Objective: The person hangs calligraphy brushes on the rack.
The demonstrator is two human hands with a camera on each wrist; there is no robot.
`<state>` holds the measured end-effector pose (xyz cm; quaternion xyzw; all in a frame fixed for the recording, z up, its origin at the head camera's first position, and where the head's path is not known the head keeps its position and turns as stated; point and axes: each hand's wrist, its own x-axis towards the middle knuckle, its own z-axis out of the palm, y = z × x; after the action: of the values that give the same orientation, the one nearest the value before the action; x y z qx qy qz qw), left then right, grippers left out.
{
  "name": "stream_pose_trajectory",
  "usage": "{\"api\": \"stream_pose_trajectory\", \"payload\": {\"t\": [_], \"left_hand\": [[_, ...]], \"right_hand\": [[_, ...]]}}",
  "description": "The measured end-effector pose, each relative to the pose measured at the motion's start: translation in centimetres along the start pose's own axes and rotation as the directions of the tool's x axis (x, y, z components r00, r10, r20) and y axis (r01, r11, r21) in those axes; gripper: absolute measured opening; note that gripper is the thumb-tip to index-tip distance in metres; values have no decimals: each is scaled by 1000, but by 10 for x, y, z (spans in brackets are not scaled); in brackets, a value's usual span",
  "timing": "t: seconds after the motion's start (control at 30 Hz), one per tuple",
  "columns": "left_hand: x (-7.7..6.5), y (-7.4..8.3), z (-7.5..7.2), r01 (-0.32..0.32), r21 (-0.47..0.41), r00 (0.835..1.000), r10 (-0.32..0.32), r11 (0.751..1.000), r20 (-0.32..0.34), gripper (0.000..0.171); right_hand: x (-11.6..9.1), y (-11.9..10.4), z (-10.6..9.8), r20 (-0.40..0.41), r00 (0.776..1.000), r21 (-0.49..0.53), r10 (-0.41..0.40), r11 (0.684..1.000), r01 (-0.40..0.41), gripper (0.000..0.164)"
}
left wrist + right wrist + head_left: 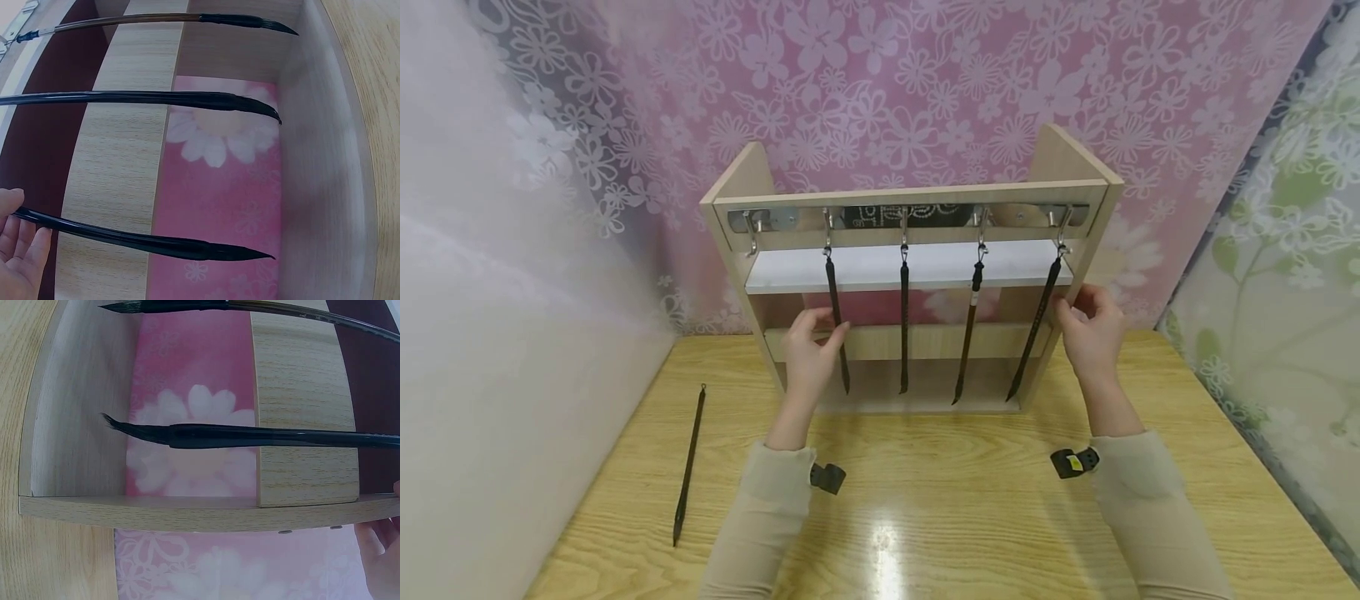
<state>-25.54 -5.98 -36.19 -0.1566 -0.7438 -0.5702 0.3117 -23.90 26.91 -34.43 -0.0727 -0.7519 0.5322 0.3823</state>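
Note:
My left hand (811, 354) pinches the shaft of the leftmost hanging writing brush (834, 292) between thumb and fingers. In the left wrist view this brush (156, 242) hangs with its dark tip pointing down. My right hand (1093, 329) grips the right side panel of the wooden shelf rack (910, 342), its fingers around the panel's edge. Close to that hand hangs the rightmost brush (1037, 321). Between these two hang a dark brush (904, 325) and a brown-shafted brush (970, 333), each looped on a metal hook.
The hook at the far left (751, 233) bears no brush. Another dark brush (690, 467) lies on the wood-grain table (925, 508), left of the rack. Behind the rack is a pink flowered backdrop (895, 100). Pale walls (535, 292) stand at both sides.

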Motion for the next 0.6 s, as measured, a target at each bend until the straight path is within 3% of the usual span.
{"api": "stream_pose_trajectory", "payload": {"t": [0.2,0.23,0.3,0.43,0.47,0.57,0.6], "left_hand": [[0,-6,-1,-43,-24,999,43,999,0,19],[1,-30,5,-57,-46,998,57,997,1,19],[2,-61,11,-79,-55,997,79,995,-7,21],[4,-107,20,-83,-101,996,84,991,6,25],[3,-89,14,-73,-94,997,75,993,10,26],[1,-63,9,-58,-107,998,60,993,19,25],[-1,-46,4,-47,-105,998,50,993,26,24]], "right_hand": [[0,0,0,2,1000,-13,-3,1000,3,20],[0,0,0,3,1000,-23,1,1000,0,21],[0,0,-1,9,1000,-37,8,999,-8,23],[-1,-1,-2,17,1000,-73,14,997,-12,26],[-1,-1,-3,19,1000,-75,13,997,-11,26],[-1,0,-2,21,1000,-72,16,997,-14,26],[-1,0,-2,21,1000,-70,19,997,-17,25]]}}
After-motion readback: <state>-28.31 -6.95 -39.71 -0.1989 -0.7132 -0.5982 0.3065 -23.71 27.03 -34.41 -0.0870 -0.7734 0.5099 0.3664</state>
